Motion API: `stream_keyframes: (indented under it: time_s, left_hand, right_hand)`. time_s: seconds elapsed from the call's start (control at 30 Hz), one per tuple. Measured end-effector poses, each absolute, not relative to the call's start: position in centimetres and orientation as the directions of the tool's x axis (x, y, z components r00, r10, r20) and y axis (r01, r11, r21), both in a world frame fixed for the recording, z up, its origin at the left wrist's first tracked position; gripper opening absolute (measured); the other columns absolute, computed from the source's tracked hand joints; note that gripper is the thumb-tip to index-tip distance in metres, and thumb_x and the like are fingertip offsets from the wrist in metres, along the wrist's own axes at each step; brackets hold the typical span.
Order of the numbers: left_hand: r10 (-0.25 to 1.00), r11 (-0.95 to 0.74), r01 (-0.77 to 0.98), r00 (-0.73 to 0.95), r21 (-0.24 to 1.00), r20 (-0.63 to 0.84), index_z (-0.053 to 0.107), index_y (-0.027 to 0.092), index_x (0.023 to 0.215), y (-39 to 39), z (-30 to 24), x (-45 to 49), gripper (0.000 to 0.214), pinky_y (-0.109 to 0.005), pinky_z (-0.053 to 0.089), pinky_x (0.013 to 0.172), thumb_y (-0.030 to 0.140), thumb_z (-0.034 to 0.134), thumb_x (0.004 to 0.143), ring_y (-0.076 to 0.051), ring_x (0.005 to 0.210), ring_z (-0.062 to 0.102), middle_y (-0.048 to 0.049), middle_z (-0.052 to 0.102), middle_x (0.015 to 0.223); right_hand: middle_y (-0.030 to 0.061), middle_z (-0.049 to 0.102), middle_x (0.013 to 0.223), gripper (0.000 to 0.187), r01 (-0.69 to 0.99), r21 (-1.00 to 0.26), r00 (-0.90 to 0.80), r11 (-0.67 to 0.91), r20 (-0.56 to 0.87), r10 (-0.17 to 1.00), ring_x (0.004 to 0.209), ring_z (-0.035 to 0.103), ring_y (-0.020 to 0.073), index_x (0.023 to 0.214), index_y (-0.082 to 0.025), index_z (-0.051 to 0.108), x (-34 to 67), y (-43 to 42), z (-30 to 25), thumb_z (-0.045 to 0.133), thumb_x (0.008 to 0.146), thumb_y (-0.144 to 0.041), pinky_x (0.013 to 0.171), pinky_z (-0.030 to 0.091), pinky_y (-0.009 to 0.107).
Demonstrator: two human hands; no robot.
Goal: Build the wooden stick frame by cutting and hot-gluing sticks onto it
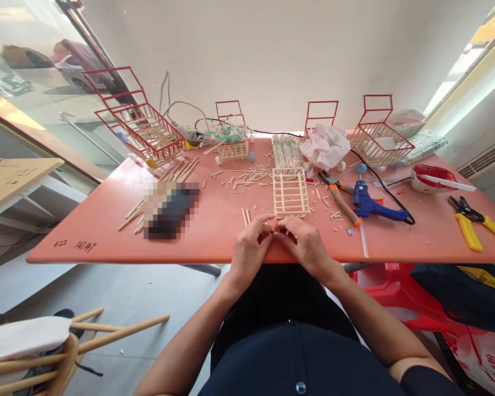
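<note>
Close together at the table's front edge, my left hand (251, 243) and my right hand (307, 242) have their fingertips pinched. Whatever sits between them is too small and hidden to make out. Just beyond my fingers lies a pale wooden stick frame (291, 213), a grid of bars and crosspieces. Two short sticks (246, 216) rest beside my left hand. To the right of the frame are pliers with orange and grey handles (344, 204), standing partly open, and a blue hot glue gun (373, 208).
Small stick carts with red-painted bars, one a large cart (148, 129), line the back. Stick offcuts (251, 175) litter the orange table (107, 236). Long sticks (181, 171) lie left by a blurred dark object (173, 212). Yellow-handled pliers (470, 231) and a red-stained bowl (431, 179) are right.
</note>
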State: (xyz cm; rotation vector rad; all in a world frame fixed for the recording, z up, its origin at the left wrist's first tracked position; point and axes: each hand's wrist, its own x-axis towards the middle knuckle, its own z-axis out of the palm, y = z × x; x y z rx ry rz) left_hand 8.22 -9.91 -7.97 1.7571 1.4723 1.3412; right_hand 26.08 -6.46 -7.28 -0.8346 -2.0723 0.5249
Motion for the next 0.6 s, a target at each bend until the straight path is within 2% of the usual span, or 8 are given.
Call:
stream_keyframes:
  time_s: [0.1, 0.2, 0.4, 0.6]
  left_hand:
    - [0.915, -0.325, 0.489, -0.055, 0.810, 0.400, 0.071, 0.026, 0.126, -9.85, -8.01, 8.24, 0.039, -0.025, 0.061, 0.083, 0.006, 0.070, 0.092, -0.013, 0.080, 0.077, 0.0034, 0.084, 0.095]
    - [0.909, -0.333, 0.505, -0.051, 0.796, 0.413, 0.071, 0.026, 0.124, -9.79, -8.04, 8.34, 0.037, -0.025, 0.061, 0.081, 0.007, 0.071, 0.092, -0.014, 0.078, 0.077, 0.0036, 0.084, 0.094]
    - [0.920, -0.308, 0.478, -0.069, 0.823, 0.385, 0.071, 0.026, 0.119, -9.76, -8.03, 8.43, 0.034, -0.025, 0.061, 0.082, 0.007, 0.071, 0.091, -0.014, 0.079, 0.077, 0.0044, 0.083, 0.090]
    - [0.927, -0.296, 0.466, -0.071, 0.834, 0.368, 0.071, 0.025, 0.118, -9.89, -8.02, 8.41, 0.032, -0.025, 0.061, 0.084, 0.008, 0.071, 0.092, -0.014, 0.081, 0.077, 0.0044, 0.082, 0.090]
  right_hand:
    - [0.0043, 0.079, 0.101, 0.003, 0.339, -0.712, -0.410, 0.615, 0.476, 0.778, 0.084, 0.074, 0.0173, 0.106, -0.022, 0.071, 26.33, -6.51, -7.14, 0.070, 0.106, -0.025, 0.079, 0.059, 0.028]
    - [0.0030, 0.079, 0.098, 0.002, 0.330, -0.761, -0.380, 0.559, 0.435, 0.816, 0.086, 0.075, 0.0179, 0.102, -0.023, 0.072, 26.42, -6.58, -6.99, 0.072, 0.104, -0.021, 0.081, 0.059, 0.028]
    - [0.0018, 0.075, 0.093, 0.010, 0.316, -0.765, -0.381, 0.561, 0.440, 0.813, 0.084, 0.071, 0.0163, 0.094, -0.022, 0.074, 26.29, -6.38, -6.78, 0.076, 0.100, -0.015, 0.080, 0.056, 0.026]
    - [0.0021, 0.076, 0.092, 0.009, 0.311, -0.753, -0.390, 0.580, 0.455, 0.800, 0.085, 0.072, 0.0176, 0.093, -0.023, 0.074, 26.35, -6.55, -6.67, 0.076, 0.101, -0.018, 0.080, 0.057, 0.027]
